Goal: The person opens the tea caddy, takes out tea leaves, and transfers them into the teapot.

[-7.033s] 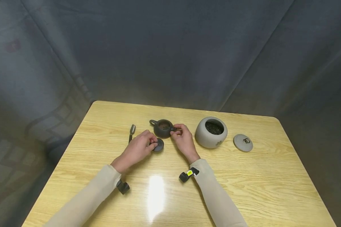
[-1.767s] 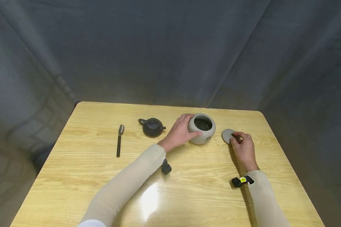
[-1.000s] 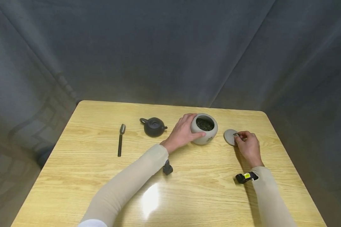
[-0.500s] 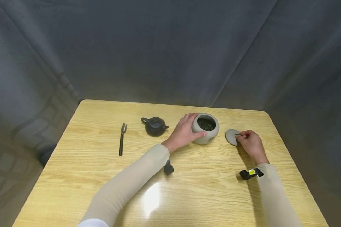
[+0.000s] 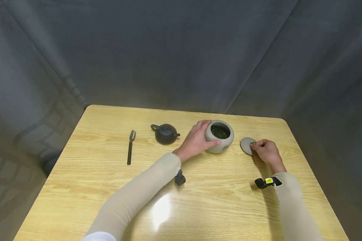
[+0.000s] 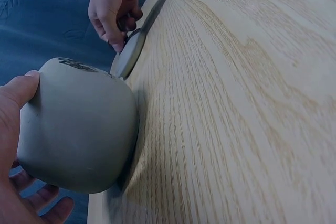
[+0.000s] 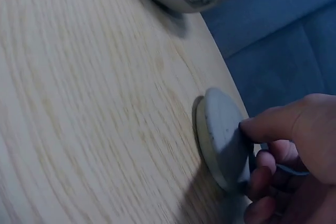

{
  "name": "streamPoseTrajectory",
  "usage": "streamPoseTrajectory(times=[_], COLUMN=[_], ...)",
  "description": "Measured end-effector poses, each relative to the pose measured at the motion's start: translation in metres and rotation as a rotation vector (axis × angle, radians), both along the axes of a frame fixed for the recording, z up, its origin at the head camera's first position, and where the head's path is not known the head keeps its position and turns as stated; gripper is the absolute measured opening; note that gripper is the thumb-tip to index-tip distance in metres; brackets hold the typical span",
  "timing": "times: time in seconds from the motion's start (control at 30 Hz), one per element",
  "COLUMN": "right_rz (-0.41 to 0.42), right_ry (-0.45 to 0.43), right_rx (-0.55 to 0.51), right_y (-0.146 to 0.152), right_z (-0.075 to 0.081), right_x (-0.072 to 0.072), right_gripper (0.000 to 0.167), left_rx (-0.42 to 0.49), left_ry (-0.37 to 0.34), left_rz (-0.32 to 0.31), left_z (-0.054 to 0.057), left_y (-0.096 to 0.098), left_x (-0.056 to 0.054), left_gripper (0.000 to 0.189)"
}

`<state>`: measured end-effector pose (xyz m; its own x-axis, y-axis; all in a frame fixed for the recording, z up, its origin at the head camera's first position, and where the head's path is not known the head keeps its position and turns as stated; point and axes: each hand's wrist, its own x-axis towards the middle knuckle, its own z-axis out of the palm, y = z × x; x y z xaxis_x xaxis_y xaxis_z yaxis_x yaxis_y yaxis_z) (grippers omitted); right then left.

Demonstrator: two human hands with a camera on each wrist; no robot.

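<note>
My left hand [image 5: 196, 140] grips the side of a round grey tea jar [image 5: 222, 148], thumb on the near side and fingers on the far side. Dark tea leaves [image 5: 220, 132] show inside its uncovered mouth. To its right, the jar's round grey lid [image 5: 246, 145] lies close over the table. My right hand [image 5: 268, 152] pinches the small ring on top of that lid. In the right wrist view the lid [image 7: 223, 135] shows its paler underside rim beside the wood, with the thumb [image 7: 278, 124] at its top; the ring is mostly hidden by the fingers.
A dark teapot [image 5: 166, 134] with its lid on stands left of the jar, spout towards it. Farther left lies a tea scoop [image 5: 130, 147] with a black handle and metal head. A grey curtain [image 5: 181, 57] hangs behind the wooden table [image 5: 217, 201].
Seven seconds ago my left hand held the teapot's lid beside the uncovered pot, and my right hand its spout. The pot is now covered; both hands have moved right to jar and lid.
</note>
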<state>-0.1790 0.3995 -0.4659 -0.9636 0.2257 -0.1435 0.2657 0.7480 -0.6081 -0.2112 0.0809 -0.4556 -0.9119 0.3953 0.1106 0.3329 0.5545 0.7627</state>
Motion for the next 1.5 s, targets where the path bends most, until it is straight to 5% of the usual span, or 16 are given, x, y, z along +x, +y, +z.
streamPoseTrajectory(times=[0.2,0.57,0.9,1.3,1.5], right_rz=[0.037,0.103,0.147,0.301,0.37], right_ry=[0.1,0.318,0.384,0.348,0.362], right_rx=[0.053,0.015,-0.025,-0.078,0.039], right_y=[-0.011,-0.033,-0.067,-0.108,-0.121], right_z=[0.012,0.06,0.096,0.092,0.082], right_x=[0.008,0.008,0.001,-0.011,-0.015], right_gripper=[0.021,0.02,0.022,0.018,0.016], left_rx=[0.005,0.016,0.009,-0.027,-0.032], left_ry=[-0.008,-0.009,-0.005,-0.007,-0.01], left_rz=[0.005,0.007,0.008,-0.006,-0.009], left_z=[0.0,0.002,0.003,0.004,0.003], left_y=[0.0,0.0,-0.001,-0.001,0.0], left_x=[0.002,0.001,0.001,0.002,0.001], left_gripper=[0.093,0.093,0.093,0.092,0.092])
